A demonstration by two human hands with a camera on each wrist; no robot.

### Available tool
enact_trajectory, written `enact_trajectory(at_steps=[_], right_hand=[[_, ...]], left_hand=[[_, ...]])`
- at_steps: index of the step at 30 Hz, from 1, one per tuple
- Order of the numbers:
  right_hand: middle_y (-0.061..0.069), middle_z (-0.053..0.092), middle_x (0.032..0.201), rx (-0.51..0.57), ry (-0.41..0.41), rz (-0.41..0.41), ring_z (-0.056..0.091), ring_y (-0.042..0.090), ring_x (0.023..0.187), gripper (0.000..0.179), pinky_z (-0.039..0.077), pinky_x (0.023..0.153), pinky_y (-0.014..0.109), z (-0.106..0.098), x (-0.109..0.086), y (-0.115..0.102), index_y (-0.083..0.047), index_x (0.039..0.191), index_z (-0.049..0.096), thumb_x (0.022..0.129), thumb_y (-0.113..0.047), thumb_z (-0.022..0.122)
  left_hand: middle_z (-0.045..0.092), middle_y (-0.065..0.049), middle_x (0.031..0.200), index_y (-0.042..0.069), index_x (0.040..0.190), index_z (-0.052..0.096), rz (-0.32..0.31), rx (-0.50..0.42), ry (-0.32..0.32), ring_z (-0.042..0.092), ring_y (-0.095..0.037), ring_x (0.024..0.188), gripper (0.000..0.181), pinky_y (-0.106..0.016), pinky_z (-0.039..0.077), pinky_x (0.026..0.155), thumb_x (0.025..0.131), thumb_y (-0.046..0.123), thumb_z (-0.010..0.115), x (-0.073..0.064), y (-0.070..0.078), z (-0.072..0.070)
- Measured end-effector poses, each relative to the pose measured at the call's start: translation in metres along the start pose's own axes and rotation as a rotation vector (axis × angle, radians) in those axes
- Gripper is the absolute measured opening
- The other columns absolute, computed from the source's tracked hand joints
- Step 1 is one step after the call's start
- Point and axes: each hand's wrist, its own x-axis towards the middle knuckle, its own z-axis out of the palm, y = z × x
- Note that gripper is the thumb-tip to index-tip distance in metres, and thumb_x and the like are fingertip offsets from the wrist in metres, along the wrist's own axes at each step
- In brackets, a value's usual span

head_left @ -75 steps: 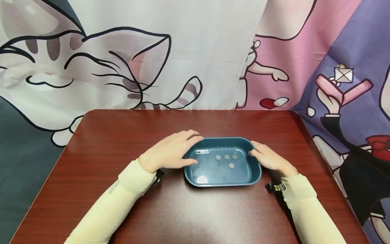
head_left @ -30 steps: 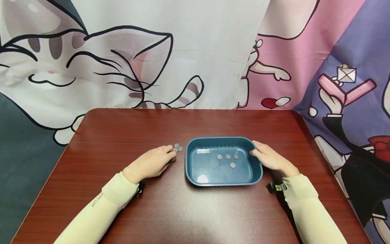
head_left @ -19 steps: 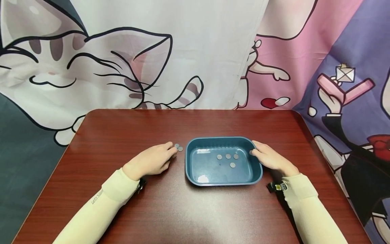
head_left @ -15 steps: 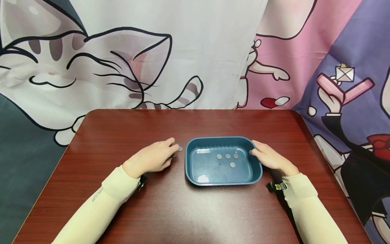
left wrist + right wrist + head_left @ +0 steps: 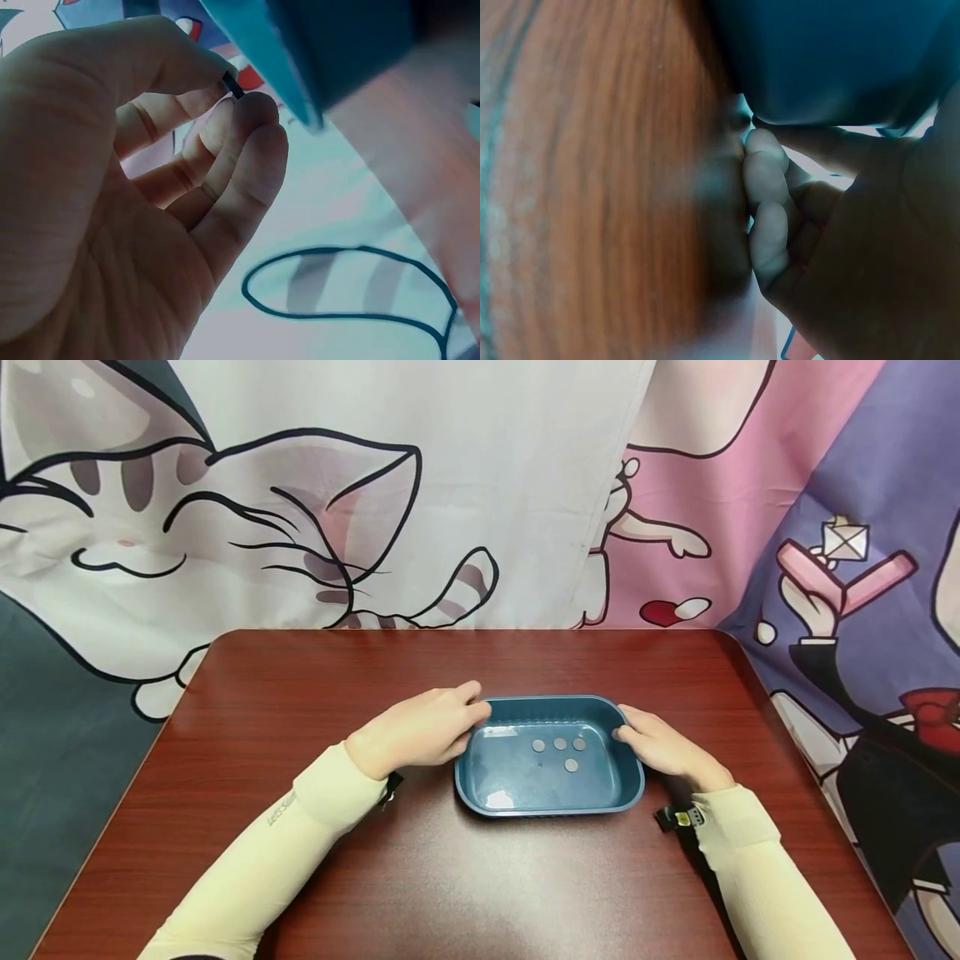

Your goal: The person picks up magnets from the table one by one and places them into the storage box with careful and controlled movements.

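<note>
My left hand hovers at the left end of a blue plastic tray, its fingertips over the rim. In the left wrist view, thumb and fingers of that hand pinch a thin coin, seen edge-on beside the tray's wall. My right hand grips the tray's right end, thumb over the rim and the other fingers outside. The right wrist view has those fingers low against the tray's outer wall. Several silver coins lie flat on the tray's floor, right of its middle.
A reddish-brown wooden table carries the tray. Its far edge meets a cartoon-printed curtain. The spot where loose coins lay left of the tray is covered by my left hand.
My left hand went from over the tray to coins on the table, picked one up, then came back right to the tray's left end. The right hand and tray have stayed put.
</note>
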Motion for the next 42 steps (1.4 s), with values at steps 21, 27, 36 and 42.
enact_trajectory(at_steps=[21, 27, 36, 42], right_hand=[[0.002, 0.056, 0.097, -0.028, 0.015, -0.009, 0.053, 0.019, 0.090, 0.022, 0.045, 0.080, 0.033, 0.000, 0.002, 0.001, -0.013, 0.114, 0.057, 0.095, -0.012, 0.046], [0.000, 0.056, 0.096, -0.029, 0.026, -0.022, 0.054, 0.017, 0.088, 0.020, 0.045, 0.077, 0.029, -0.001, 0.002, 0.001, -0.014, 0.111, 0.059, 0.094, -0.012, 0.047], [-0.002, 0.055, 0.096, -0.032, 0.020, -0.042, 0.053, 0.015, 0.087, 0.021, 0.045, 0.077, 0.026, -0.002, 0.001, 0.003, -0.016, 0.111, 0.059, 0.095, -0.012, 0.047], [-0.001, 0.054, 0.095, -0.029, 0.019, -0.049, 0.053, 0.016, 0.086, 0.020, 0.044, 0.075, 0.026, -0.002, 0.001, 0.003, -0.014, 0.110, 0.059, 0.095, -0.011, 0.046]], left_hand=[[0.056, 0.001, 0.094, 0.018, 0.109, 0.064, 0.044, -0.024, -0.304, 0.057, -0.011, 0.075, 0.019, -0.022, 0.048, 0.069, 0.091, 0.017, 0.060, 0.090, 0.037, 0.013], [0.059, 0.003, 0.097, 0.018, 0.110, 0.066, 0.072, -0.046, -0.354, 0.059, -0.010, 0.081, 0.021, -0.022, 0.048, 0.072, 0.089, 0.017, 0.061, 0.105, 0.044, 0.031], [0.058, 0.004, 0.090, 0.018, 0.109, 0.066, 0.113, -0.048, -0.415, 0.056, -0.009, 0.074, 0.017, -0.022, 0.047, 0.069, 0.094, 0.023, 0.060, 0.116, 0.052, 0.054], [0.061, 0.005, 0.098, 0.020, 0.110, 0.067, 0.105, -0.010, -0.449, 0.060, -0.009, 0.076, 0.018, -0.021, 0.050, 0.072, 0.093, 0.019, 0.060, 0.118, 0.058, 0.062]])
